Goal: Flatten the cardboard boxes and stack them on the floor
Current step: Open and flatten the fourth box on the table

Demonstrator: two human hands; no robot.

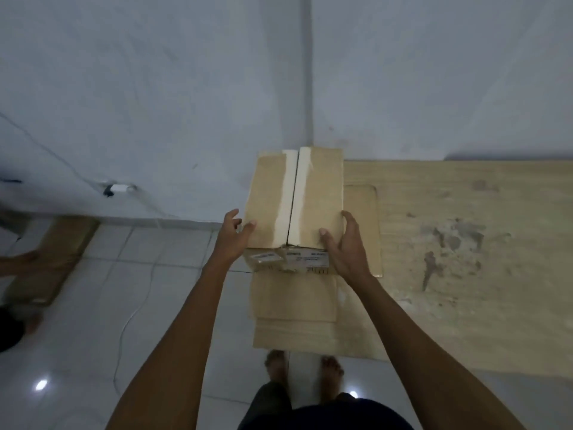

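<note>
We hold the cardboard box point(297, 200) up in front of us with both hands, still in its full shape, its top flaps closed along a centre seam with a pale tape strip point(286, 193) on each side of the slit. Our left hand point(234, 234) grips the box's near left corner, thumb pressed flat on the top face and fingers curled against the left wall. Our right hand point(344, 246) clasps the near right corner, thumb lying on top and fingers wrapped over the right edge. Printed labels point(307, 259) sit on the box's near face, too blurred to read.

Directly below the box and reaching toward us lies a pile of flattened cardboard point(294, 305), several sheets overlapping. To the right of the box a stained wooden board point(465, 243) lies flat. Behind the box rises the white wall point(155, 88). Left of the box is the white tiled floor point(124, 290), with a thin cable point(136, 311) trailing across it, and far left of the box lies another cardboard sheet point(52, 259). Nearer to us than the box, just past the pile's edge, are our bare feet point(274, 361).
</note>
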